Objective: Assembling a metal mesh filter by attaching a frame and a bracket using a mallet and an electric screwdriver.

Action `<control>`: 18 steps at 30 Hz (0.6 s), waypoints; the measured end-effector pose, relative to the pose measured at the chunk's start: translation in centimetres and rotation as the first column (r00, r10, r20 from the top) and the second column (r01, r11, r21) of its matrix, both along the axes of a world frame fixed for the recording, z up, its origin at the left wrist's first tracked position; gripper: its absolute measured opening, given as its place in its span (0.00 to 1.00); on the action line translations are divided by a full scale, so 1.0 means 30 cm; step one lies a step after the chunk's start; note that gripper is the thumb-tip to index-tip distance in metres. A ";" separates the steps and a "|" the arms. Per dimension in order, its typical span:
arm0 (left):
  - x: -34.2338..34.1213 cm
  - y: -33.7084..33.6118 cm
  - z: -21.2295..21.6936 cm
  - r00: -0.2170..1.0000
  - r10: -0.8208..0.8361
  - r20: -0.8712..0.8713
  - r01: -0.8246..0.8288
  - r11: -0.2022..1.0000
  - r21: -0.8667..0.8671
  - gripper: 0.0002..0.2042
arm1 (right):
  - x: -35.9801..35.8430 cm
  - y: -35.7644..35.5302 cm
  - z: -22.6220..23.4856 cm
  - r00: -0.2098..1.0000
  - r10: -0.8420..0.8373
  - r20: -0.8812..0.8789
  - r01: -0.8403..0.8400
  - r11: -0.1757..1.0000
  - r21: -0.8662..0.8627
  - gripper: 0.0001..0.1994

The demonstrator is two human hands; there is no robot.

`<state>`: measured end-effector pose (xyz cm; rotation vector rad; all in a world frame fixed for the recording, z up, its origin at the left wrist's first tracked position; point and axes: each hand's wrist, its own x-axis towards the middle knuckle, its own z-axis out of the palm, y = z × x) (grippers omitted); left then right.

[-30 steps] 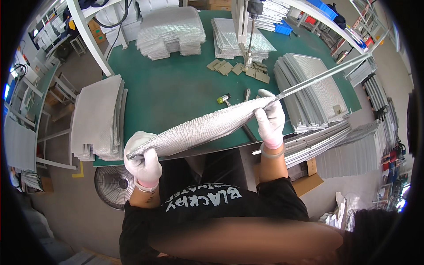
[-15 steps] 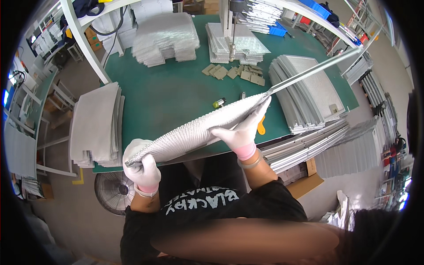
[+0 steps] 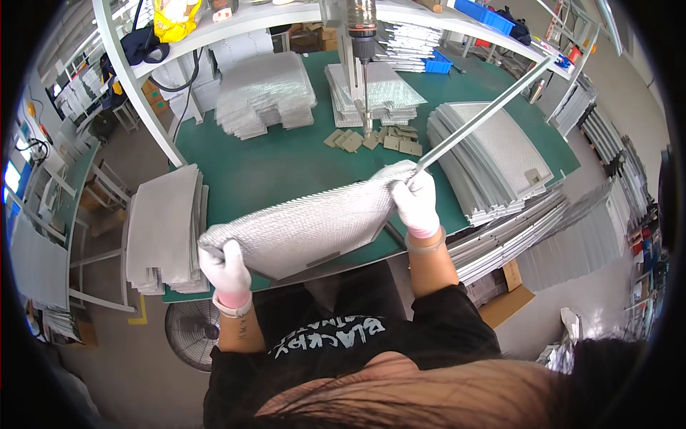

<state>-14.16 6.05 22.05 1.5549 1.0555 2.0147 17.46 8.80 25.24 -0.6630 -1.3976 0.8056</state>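
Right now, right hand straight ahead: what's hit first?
Past the mesh panel it grips, the right hand would likely meet the small tan plates; height is unclear, so it might pass above.

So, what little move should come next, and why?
Perhaps edge the right hand a little outward along the strip, to steady it: the strip juts well beyond that hand, neither hand holds its far end, and the left hand already grips the opposite end of the panel.
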 end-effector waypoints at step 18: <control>-0.035 0.006 0.065 0.925 -0.367 -0.093 0.379 0.894 0.238 0.06 | -0.021 -0.053 -0.089 0.995 -0.073 -0.067 0.082 0.988 0.134 0.06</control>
